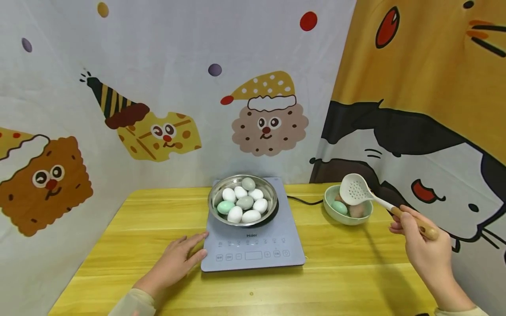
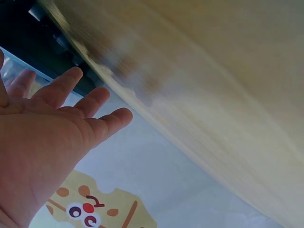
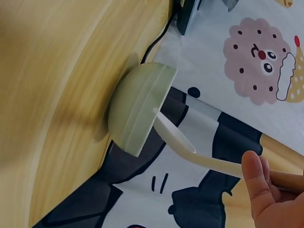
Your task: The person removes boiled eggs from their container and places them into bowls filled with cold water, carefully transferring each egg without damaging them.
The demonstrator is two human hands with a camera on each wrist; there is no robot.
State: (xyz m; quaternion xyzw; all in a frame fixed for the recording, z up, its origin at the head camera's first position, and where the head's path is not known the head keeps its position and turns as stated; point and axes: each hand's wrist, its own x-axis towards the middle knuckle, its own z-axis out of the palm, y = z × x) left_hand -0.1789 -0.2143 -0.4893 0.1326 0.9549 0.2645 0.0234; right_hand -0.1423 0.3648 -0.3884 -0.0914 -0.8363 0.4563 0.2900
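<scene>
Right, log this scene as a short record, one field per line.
Left hand: at the left edge of a flat grey-blue induction cooker
Right hand: gripping the wooden handle of a white perforated ladle
Ladle position: head over a round pale-green bowl; contact unclear
Bowl contents: mint-green egg, at least one brownish egg, partly hidden
On cooker: round shiny metal basin
Basin contents: six white eggs, two grey eggs, one green egg visible
Surface: yellow wood-grain table

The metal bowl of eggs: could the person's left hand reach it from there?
Probably yes: the left hand is at the left edge of the cooktop, and nothing visible stands between it and the metal bowl.
</scene>
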